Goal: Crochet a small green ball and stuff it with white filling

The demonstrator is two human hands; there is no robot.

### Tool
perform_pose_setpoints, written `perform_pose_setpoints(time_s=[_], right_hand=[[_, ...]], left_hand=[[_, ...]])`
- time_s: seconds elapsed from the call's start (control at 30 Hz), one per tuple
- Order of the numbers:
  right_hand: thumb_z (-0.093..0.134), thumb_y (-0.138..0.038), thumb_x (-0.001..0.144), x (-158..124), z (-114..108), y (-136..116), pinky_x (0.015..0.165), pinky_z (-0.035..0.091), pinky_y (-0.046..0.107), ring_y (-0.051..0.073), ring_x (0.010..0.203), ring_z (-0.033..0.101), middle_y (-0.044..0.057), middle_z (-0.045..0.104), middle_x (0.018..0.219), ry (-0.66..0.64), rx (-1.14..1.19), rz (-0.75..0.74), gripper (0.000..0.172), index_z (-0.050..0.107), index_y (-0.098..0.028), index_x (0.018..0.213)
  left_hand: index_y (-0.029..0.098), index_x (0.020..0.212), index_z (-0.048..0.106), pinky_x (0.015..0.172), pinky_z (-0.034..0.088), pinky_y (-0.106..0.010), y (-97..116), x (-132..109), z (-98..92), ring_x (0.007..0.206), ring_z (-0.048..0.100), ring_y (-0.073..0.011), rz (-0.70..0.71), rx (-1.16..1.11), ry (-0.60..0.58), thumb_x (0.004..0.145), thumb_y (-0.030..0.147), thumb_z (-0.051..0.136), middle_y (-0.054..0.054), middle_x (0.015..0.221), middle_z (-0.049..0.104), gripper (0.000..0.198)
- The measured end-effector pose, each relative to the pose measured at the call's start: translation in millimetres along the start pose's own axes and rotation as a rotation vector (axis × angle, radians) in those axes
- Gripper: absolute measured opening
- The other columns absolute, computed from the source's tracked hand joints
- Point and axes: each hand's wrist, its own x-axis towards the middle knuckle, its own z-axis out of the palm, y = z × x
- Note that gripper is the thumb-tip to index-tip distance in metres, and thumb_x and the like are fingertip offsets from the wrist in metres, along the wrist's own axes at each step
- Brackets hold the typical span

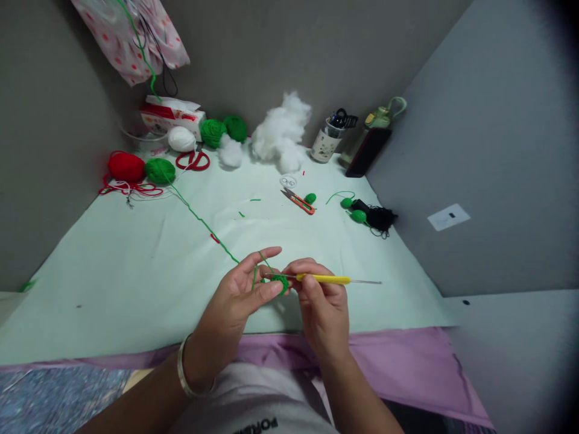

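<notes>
My left hand pinches a small piece of green crochet work between thumb and fingers, its index finger raised with green yarn looped over it. In my right hand is a crochet hook with a yellow handle, held like a pen. The hook's thin metal tip points left and meets the green piece; its other metal end sticks out to the right. A strand of green yarn runs from my left hand back to a green yarn ball at the far left.
Orange thread snips lie mid-table beside a small green crocheted piece. White stuffing, a pen cup and a bottle stand at the back. Red yarn and red-handled scissors are left; black yarn is right.
</notes>
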Motion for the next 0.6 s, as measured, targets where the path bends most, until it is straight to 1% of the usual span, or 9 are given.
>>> perform_pose_setpoints(time_s=[0.07, 0.13, 0.2, 0.27, 0.33, 0.4, 0.47, 0.5, 0.6], right_hand=[[0.070, -0.033, 0.100, 1.6, -2.2, -3.3, 0.069, 0.060, 0.027, 0.014, 0.075, 0.070, 0.003, 0.074, 0.093, 0.019, 0.018, 0.010, 0.015, 0.083, -0.028, 0.100], [0.070, -0.032, 0.100, 3.8, -5.3, -8.4, 0.068, 0.060, 0.026, 0.013, 0.074, 0.070, 0.002, 0.075, 0.090, 0.035, 0.030, 0.011, 0.015, 0.083, -0.027, 0.098], [0.070, -0.032, 0.100, 5.8, -8.0, -13.5, 0.066, 0.059, 0.024, 0.012, 0.071, 0.069, 0.002, 0.074, 0.086, 0.047, 0.047, 0.018, 0.016, 0.083, -0.025, 0.094], [0.069, -0.032, 0.101, 6.6, -8.7, -17.0, 0.062, 0.058, 0.024, 0.012, 0.067, 0.067, 0.002, 0.073, 0.082, 0.035, 0.068, 0.032, 0.017, 0.082, -0.024, 0.093], [0.068, -0.032, 0.101, 5.6, -7.2, -17.6, 0.062, 0.057, 0.027, 0.014, 0.068, 0.066, 0.003, 0.072, 0.084, 0.003, 0.024, 0.001, 0.017, 0.082, -0.025, 0.093], [0.069, -0.031, 0.100, 3.6, -4.8, -15.8, 0.069, 0.058, 0.031, 0.018, 0.079, 0.069, 0.005, 0.074, 0.089, -0.023, -0.105, -0.079, 0.015, 0.083, -0.026, 0.096], [0.069, -0.028, 0.100, 2.0, -3.0, -13.3, 0.074, 0.057, 0.034, 0.021, 0.088, 0.069, 0.006, 0.075, 0.092, -0.014, -0.205, -0.127, 0.014, 0.083, -0.027, 0.098], [0.069, -0.028, 0.100, 1.7, -2.6, -12.3, 0.074, 0.056, 0.034, 0.020, 0.088, 0.069, 0.006, 0.075, 0.091, 0.004, -0.210, -0.120, 0.014, 0.083, -0.027, 0.098], [0.068, -0.033, 0.100, 3.3, -2.2, -11.9, 0.066, 0.055, 0.031, 0.017, 0.074, 0.066, 0.005, 0.075, 0.086, 0.060, -0.106, -0.026, 0.017, 0.081, -0.024, 0.095]], left_hand=[[0.020, 0.130, 0.070, 0.089, 0.047, -0.033, 1.8, 0.7, -1.2, 0.088, 0.066, -0.0191, 0.006, 0.002, 0.011, 0.082, 0.024, 0.085, -0.002, 0.089, 0.072, 0.050], [0.020, 0.126, 0.073, 0.081, 0.046, -0.030, 4.2, 1.6, -4.0, 0.082, 0.062, -0.0160, -0.001, 0.007, 0.016, 0.082, 0.023, 0.085, -0.001, 0.088, 0.070, 0.046], [0.020, 0.119, 0.078, 0.074, 0.044, -0.026, 5.8, 2.5, -6.9, 0.076, 0.058, -0.0123, -0.025, -0.011, -0.010, 0.080, 0.022, 0.087, 0.001, 0.085, 0.067, 0.039], [0.021, 0.112, 0.081, 0.071, 0.042, -0.023, 5.5, 3.2, -8.2, 0.072, 0.055, -0.0100, -0.038, -0.044, -0.045, 0.079, 0.022, 0.088, 0.002, 0.081, 0.065, 0.034], [0.022, 0.109, 0.081, 0.073, 0.044, -0.023, 2.9, 3.4, -7.2, 0.073, 0.057, -0.0100, -0.001, -0.051, -0.042, 0.079, 0.022, 0.089, 0.002, 0.080, 0.065, 0.031], [0.024, 0.111, 0.081, 0.078, 0.046, -0.024, -0.7, 2.7, -5.2, 0.078, 0.059, -0.0114, 0.046, -0.011, -0.033, 0.080, 0.023, 0.089, 0.002, 0.083, 0.067, 0.032], [0.026, 0.116, 0.080, 0.083, 0.046, -0.026, -3.8, 1.3, -4.0, 0.083, 0.061, -0.0131, 0.070, 0.053, -0.043, 0.084, 0.026, 0.087, 0.000, 0.089, 0.070, 0.033], [0.026, 0.118, 0.079, 0.085, 0.046, -0.027, -4.7, 0.6, -4.2, 0.085, 0.061, -0.0139, 0.073, 0.083, -0.047, 0.086, 0.027, 0.086, -0.001, 0.092, 0.071, 0.033], [0.027, 0.120, 0.079, 0.085, 0.044, -0.030, -5.5, -0.8, -7.1, 0.088, 0.061, -0.0161, 0.082, 0.145, -0.014, 0.089, 0.033, 0.083, -0.002, 0.095, 0.069, 0.032]])
